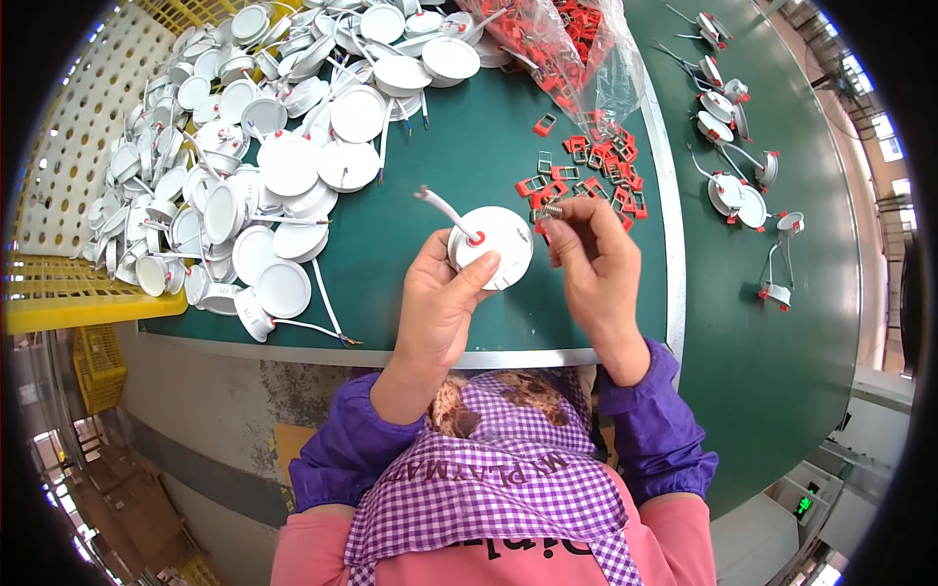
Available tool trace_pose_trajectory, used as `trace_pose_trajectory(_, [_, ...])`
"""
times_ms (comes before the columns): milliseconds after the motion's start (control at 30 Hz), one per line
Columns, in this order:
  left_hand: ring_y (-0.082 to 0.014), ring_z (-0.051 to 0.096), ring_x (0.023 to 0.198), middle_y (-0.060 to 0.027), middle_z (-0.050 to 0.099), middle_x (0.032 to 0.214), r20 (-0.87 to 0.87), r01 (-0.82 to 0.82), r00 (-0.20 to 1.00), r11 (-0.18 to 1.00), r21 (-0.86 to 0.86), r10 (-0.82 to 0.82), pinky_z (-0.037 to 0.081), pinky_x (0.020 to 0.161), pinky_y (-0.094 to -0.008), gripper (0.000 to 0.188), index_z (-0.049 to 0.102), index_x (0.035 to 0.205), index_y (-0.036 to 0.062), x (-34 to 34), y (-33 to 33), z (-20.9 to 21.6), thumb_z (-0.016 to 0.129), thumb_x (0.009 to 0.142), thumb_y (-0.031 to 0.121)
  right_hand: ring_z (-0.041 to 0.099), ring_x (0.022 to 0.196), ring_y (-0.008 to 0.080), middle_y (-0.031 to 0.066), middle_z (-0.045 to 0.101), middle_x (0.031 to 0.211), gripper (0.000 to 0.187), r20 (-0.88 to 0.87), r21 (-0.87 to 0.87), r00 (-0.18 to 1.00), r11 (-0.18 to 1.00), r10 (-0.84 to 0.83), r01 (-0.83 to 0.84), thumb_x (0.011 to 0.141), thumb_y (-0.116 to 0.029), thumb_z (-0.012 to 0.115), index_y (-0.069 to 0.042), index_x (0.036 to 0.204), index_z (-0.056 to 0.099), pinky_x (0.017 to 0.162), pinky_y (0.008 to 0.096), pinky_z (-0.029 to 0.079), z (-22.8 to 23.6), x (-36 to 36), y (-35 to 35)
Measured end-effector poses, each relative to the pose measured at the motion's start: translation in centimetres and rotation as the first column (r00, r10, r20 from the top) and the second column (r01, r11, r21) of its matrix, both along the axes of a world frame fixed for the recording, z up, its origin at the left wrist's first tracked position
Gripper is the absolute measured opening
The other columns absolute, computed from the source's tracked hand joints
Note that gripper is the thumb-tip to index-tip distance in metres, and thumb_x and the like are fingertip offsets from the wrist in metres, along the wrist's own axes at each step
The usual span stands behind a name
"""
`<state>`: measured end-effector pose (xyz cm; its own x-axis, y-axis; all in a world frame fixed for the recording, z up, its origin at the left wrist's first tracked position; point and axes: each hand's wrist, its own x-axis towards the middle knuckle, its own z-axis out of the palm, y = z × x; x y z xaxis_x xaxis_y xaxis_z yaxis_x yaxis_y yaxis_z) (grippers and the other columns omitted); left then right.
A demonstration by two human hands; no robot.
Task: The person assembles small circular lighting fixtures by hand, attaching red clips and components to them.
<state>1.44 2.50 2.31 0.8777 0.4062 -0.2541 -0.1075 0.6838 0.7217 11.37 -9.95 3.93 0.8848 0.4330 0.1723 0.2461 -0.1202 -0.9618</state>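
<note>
My left hand (435,308) is closed on the edge of a round white downlight (503,244), thumb on its back. A short white cable (447,211) rises from a red grommet on the light. To the right, my right hand (598,269) pinches a small metal spring clip (552,210) between thumb and fingertips, apart from the light. Just beyond that hand lies a loose scatter of red-ended metal clips (614,161) on the green table (440,146).
A large heap of white downlights (288,166) with cables covers the left, reaching a yellow crate (98,303). A clear plastic bag (620,59) of red clips lies at the back. Beyond a metal rail (672,215), a green surface (762,342) carries several lights with clips.
</note>
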Motion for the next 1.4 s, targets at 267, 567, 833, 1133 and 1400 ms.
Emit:
trace_pose_trajectory(267, [-0.0140,0.063,0.096,-0.0102,0.062,0.105,0.006,-0.077,0.997,0.991,0.108,0.077,0.052,0.086,-0.0274,0.029,0.049,0.109,-0.0016,0.0,-0.6,-0.5,0.065,0.086,-0.001,0.061,0.067,0.0213,0.0105,0.062,0.084,0.025,0.228,-0.156,0.972,0.988,0.053,-0.017,0.083,0.004,0.061,-0.003,0.107,0.062,0.060,0.0307,0.049,0.1,-1.6,-0.3])
trace_pose_trajectory(567, [-0.0125,0.061,0.097,-0.0097,0.062,0.105,-0.040,-0.032,0.998,0.980,0.198,0.041,0.051,0.086,-0.0268,0.030,0.049,0.110,-0.0019,0.2,-1.0,-1.4,0.066,0.086,0.001,0.062,0.066,0.0226,0.0119,0.063,0.080,0.017,0.212,-0.248,0.972,0.968,0.101,-0.047,0.083,0.002,0.064,-0.001,0.098,0.060,0.059,0.0310,0.049,-0.3,-1.2,-0.6])
trace_pose_trajectory(833, [-0.0128,0.060,0.098,-0.0093,0.061,0.107,-0.022,-0.112,0.993,0.974,0.197,0.118,0.050,0.087,-0.0269,0.033,0.046,0.114,-0.0016,0.6,-1.7,-1.4,0.065,0.088,0.005,0.066,0.069,0.0147,0.0105,0.064,0.082,0.011,0.106,0.060,0.986,0.991,-0.126,0.120,0.087,0.002,0.061,0.003,0.098,0.060,0.060,0.0258,0.050,-1.3,-1.7,0.6])
trace_pose_trajectory(1133, [-0.0126,0.060,0.097,-0.0090,0.060,0.107,-0.004,-0.160,0.986,0.941,0.298,0.168,0.050,0.084,-0.0262,0.033,0.047,0.115,-0.0024,0.6,-1.5,-2.6,0.065,0.089,0.006,0.063,0.066,0.0165,0.0092,0.064,0.080,0.012,0.171,-0.158,0.984,0.985,-0.048,0.076,0.081,0.002,0.067,0.000,0.092,0.064,0.059,0.0269,0.049,-0.4,-2.4,-0.6])
trace_pose_trajectory(1400, [-0.0129,0.060,0.098,-0.0092,0.061,0.108,0.090,-0.152,0.988,0.925,0.347,0.128,0.050,0.085,-0.0260,0.034,0.049,0.119,-0.0041,0.4,-1.9,-2.2,0.064,0.089,0.003,0.061,0.063,0.0248,0.0112,0.061,0.078,0.014,0.371,-0.166,0.929,0.983,-0.015,0.082,0.080,0.002,0.067,-0.002,0.093,0.063,0.055,0.0323,0.047,-0.8,-2.4,0.0])
